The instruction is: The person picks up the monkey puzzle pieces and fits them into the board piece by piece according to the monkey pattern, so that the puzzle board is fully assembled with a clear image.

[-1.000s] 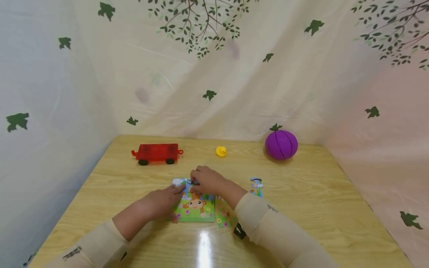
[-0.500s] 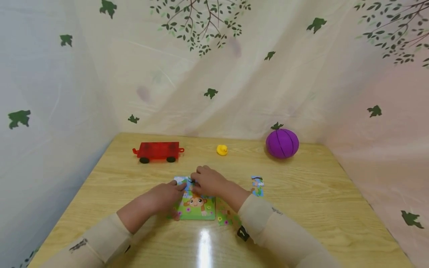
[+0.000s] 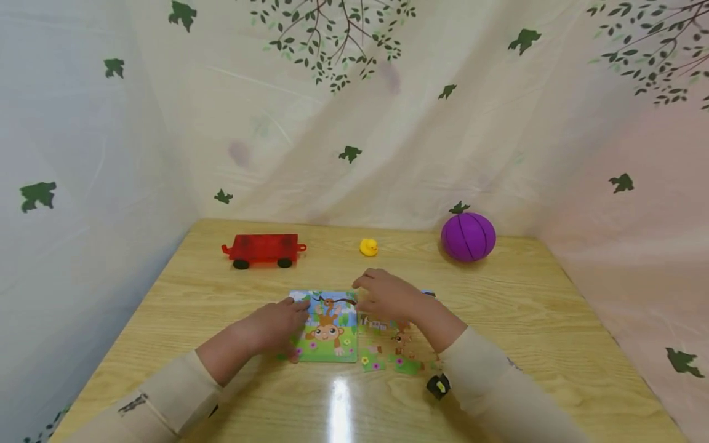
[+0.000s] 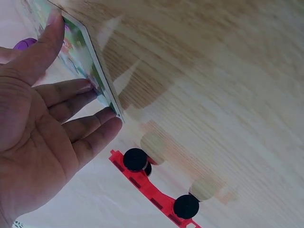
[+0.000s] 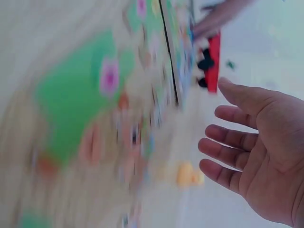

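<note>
A square jigsaw puzzle board (image 3: pixel 328 344) with a monkey hanging from a branch lies at the middle of the table. My left hand (image 3: pixel 276 326) rests on its left side, and in the left wrist view the fairly straight fingers (image 4: pixel 80 130) touch the board's edge. Loose puzzle pieces (image 3: pixel 407 365) lie to the right of the board, partly hidden by the right arm. Just past the board's upper right corner hovers my right hand (image 3: pixel 390 298). The right wrist view shows that hand's fingers (image 5: pixel 230 137) spread, holding nothing; a green piece (image 5: pixel 85 90) below looks blurred.
Along the back of the table (image 3: pixel 526 295) stand a red toy wagon (image 3: pixel 264 249) on the left, a small yellow duck (image 3: pixel 368 248) in the middle and a purple ball (image 3: pixel 468 237) on the right. A leaf-printed cloth (image 3: pixel 310 147) hangs behind.
My right hand has moved off the board's top to the right, uncovering the monkey and branch. The left hand has stayed on the board's left side.
</note>
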Motion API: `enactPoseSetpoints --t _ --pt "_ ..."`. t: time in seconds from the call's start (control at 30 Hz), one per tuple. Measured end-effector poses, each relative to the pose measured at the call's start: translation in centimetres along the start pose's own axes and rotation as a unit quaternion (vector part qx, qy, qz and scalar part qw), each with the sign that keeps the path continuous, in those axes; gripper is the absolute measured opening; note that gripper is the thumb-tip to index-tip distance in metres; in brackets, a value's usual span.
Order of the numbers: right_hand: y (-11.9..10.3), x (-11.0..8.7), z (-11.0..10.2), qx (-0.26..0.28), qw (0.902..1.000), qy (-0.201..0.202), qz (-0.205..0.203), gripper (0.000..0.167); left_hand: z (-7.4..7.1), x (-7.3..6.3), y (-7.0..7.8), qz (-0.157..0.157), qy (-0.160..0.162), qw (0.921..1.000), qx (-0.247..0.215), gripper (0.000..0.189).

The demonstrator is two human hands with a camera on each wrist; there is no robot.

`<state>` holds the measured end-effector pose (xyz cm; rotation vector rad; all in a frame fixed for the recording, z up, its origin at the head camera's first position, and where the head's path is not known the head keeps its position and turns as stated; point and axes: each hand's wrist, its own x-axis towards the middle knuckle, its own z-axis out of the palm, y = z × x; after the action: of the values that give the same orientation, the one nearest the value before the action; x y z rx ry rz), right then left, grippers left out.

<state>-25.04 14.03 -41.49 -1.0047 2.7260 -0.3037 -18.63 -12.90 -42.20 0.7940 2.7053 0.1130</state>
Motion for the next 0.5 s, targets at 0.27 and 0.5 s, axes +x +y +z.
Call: enactPoseSetpoints --t 0.27,0.5 --pt "6.6 -4.9 -1.9 0.007 0.9961 0.032 0.082 0.042 0.1 0.1 -0.3 0.01 0.019 0.9996 0.018 0.096" --pt "9.7 -6.5 -1.3 -0.029 0.9949 0.007 0.096 0.039 0.3 0.4 -0.5 0.008 0.014 0.9989 0.045 0.098"
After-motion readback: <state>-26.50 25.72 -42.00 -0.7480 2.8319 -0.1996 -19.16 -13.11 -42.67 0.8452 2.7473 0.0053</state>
